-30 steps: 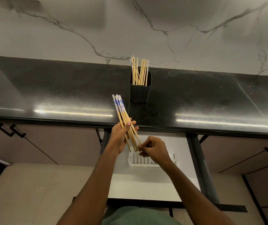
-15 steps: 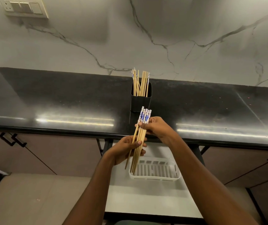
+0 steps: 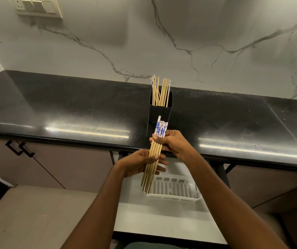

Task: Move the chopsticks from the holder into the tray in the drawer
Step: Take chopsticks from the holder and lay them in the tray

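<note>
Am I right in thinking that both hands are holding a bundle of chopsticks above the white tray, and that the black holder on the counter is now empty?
Not quite: the black holder is not empty. The head view shows more chopsticks standing in it. The rest holds: the left hand and right hand both hold the bundle of chopsticks above the white tray.

Bamboo chopsticks bundled upright above white slotted tray in open drawer; more in black holder
</note>
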